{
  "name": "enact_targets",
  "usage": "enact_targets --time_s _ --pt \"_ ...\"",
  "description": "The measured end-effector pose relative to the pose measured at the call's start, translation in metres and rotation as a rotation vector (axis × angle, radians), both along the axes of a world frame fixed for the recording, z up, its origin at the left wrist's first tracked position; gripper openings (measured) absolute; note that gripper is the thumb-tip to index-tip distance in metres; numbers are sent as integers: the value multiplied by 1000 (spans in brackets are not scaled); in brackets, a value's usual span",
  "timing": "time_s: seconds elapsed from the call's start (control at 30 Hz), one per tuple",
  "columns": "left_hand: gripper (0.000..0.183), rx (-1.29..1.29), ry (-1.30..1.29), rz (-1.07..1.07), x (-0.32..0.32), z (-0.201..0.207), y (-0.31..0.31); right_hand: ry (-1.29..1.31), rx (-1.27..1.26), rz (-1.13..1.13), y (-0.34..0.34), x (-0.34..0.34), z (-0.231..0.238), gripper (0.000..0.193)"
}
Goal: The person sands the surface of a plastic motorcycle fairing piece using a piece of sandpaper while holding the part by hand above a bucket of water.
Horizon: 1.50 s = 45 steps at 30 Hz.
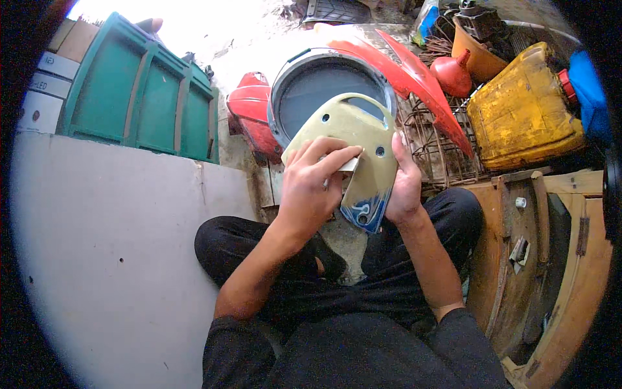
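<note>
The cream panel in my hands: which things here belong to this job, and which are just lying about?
Likely in use:
cream panel, held in right hand
pale sheet, in left hand
round tub, possibly

Apparently lying about:
yellow jerrycan
red funnel
green panelled board

Black top with elbow-length black sleeves, loose black trousers, bare forearms.

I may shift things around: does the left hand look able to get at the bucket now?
Probably yes: the bucket is just beyond the panel, and its left rim is uncovered. The left hand holds a small pale sheet, though, which may hinder a grip.
</note>
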<state>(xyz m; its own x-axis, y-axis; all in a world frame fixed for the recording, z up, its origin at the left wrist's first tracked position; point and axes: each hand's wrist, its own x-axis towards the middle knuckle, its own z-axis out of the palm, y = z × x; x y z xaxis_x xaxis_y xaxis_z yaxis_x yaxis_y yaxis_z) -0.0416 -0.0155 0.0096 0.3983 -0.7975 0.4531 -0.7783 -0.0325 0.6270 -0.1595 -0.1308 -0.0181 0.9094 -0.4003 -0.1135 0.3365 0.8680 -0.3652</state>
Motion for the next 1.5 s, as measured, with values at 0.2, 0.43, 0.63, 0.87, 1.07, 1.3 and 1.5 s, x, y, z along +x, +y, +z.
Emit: enact_targets --time_s 0.2,0.43,0.63,0.87,1.07,1.3,1.5 --pt "33 117 -155 -34 -7 6 2 -48 39 27 -1 -2 -5 59" --pt "28 315 -46 -249 8 26 14 42 -14 -3 0 0 4 60" --pt "24 194 545 -175 15 25 13 186 -129 -10 -1 -1 0 62" --pt "24 218 1142 -80 19 25 14 165 -77 -67 1 0 6 59" --pt "26 232 1130 -59 16 26 15 123 -55 -37 -2 -1 6 61" --pt "28 282 1090 -45 17 24 18 135 -68 -54 -5 -3 6 61" --pt "27 347 1096 -37 19 28 26 158 -95 -71 -4 -1 11 64"
